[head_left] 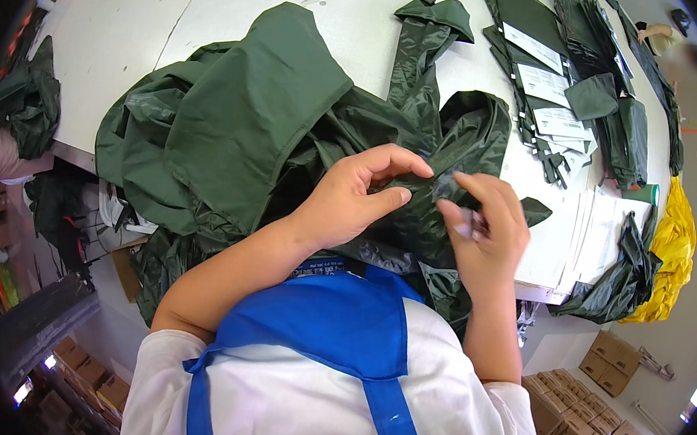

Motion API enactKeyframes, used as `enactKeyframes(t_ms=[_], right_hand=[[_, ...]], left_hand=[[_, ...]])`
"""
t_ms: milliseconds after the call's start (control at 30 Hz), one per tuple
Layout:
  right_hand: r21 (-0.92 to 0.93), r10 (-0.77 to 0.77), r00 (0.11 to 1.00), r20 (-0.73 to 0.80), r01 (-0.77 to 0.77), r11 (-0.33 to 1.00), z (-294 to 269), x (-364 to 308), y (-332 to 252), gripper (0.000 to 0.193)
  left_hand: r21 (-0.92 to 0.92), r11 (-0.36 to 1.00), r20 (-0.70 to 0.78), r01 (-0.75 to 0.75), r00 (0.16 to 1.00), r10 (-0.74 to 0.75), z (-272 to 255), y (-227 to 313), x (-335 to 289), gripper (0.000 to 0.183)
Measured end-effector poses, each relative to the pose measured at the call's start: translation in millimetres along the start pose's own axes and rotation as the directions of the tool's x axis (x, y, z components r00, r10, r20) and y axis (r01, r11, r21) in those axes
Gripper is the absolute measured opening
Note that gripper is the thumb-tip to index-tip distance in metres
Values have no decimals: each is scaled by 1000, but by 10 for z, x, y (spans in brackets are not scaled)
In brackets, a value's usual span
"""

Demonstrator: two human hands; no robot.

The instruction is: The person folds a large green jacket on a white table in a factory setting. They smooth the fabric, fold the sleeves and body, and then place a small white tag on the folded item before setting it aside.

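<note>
A large dark green garment of coated, shiny cloth lies bunched on the white table in front of me. My left hand hovers over its near middle, thumb and forefinger apart with nothing between them. Facing it, my right hand is curled at the right side of the cloth. Something small and whitish shows within its bent fingers, too blurred to name. A long green strip of the same cloth runs away from me, and a folded loop stands up beyond my right hand.
Flat green pieces with white paper labels lie at the far right, beside folded green bundles. Yellow cloth hangs over the table's right edge. Cardboard boxes are stacked at the lower right. Another person's arm shows at the left.
</note>
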State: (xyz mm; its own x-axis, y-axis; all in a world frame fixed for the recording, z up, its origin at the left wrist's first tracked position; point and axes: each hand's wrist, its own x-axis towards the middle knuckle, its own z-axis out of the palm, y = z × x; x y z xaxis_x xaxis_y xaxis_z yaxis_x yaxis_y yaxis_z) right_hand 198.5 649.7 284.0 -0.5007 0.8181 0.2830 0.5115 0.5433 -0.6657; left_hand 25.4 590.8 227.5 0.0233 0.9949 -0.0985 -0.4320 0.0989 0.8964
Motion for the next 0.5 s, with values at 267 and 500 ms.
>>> enactKeyframes(t_ms=[267,500], right_hand=[[49,-227,974,-20,227,973,207,78,93,28],[268,-2,989,150,-39,963,-24,100,35,36]], left_hand=[[142,987,-46,78,996,-73,-19,43,-48,38],[52,995,-47,91,995,-88,-35,38,-65,39]])
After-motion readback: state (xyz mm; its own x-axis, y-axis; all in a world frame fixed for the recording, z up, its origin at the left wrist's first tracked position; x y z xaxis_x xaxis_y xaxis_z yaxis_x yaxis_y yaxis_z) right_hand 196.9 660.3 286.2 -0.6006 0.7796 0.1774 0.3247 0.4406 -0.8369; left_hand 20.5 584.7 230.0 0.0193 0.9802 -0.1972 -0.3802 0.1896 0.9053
